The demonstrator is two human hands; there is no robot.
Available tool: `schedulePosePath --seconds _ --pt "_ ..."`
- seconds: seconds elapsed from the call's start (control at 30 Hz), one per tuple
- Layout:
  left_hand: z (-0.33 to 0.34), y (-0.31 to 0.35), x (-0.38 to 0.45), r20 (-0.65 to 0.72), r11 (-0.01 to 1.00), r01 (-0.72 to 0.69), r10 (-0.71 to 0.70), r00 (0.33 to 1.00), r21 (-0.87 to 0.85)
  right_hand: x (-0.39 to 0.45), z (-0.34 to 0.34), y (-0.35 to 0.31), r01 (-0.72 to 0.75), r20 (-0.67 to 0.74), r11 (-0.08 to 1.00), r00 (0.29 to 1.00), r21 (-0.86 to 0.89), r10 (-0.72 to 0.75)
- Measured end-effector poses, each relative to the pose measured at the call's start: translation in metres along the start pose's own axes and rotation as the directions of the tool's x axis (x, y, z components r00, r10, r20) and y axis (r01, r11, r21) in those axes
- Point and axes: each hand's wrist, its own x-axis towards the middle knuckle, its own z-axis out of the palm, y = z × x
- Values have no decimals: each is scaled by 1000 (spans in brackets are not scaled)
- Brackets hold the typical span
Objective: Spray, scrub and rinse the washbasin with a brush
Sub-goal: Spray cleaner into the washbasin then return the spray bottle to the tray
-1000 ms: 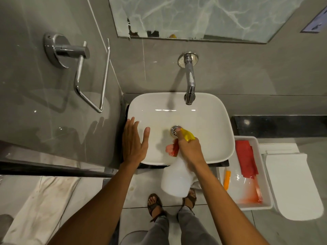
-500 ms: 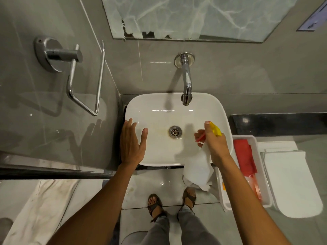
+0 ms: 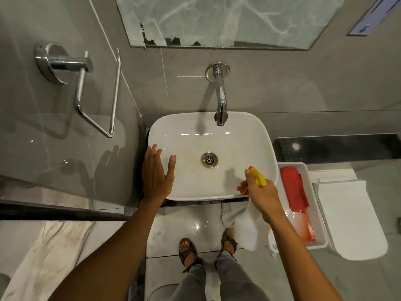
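A white washbasin (image 3: pixel 245 135) stands against the grey wall, with a chrome drain (image 3: pixel 209 160) ringed by yellowish stain. Over its back rim hangs a chrome tap (image 3: pixel 221 98). My left hand (image 3: pixel 157 173) lies flat and open on the basin's left rim. My right hand (image 3: pixel 259 192) grips a white spray bottle (image 3: pixel 247 227) at the front right corner; its yellow nozzle (image 3: pixel 258 177) and red trigger show above my fingers, and the body hangs below the rim. No brush is in view.
A white tray (image 3: pixel 303 168) to the right holds a red cloth (image 3: pixel 294 192) and a clear bottle of pinkish liquid (image 3: pixel 302 224). Beyond it sits a white toilet (image 3: pixel 351 218). A chrome towel holder (image 3: pixel 86 90) juts from the left wall. My sandalled feet (image 3: pixel 188 250) stand on wet tiles.
My right hand has carried the spray bottle from over the drain to the basin's front right corner. The left hand has stayed on the left rim.
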Motion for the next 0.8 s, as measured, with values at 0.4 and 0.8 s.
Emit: schedulePosePath --seconds 0.4,0.8 --pt "-2 1 -1 6 1000 6 -6 1000 13 -30 44 5 22 195 997 981 -70 -8" --pt "-2 2 0 10 1000 16 -16 1000 9 -38 97 -39 60 277 997 960 -38 -47"
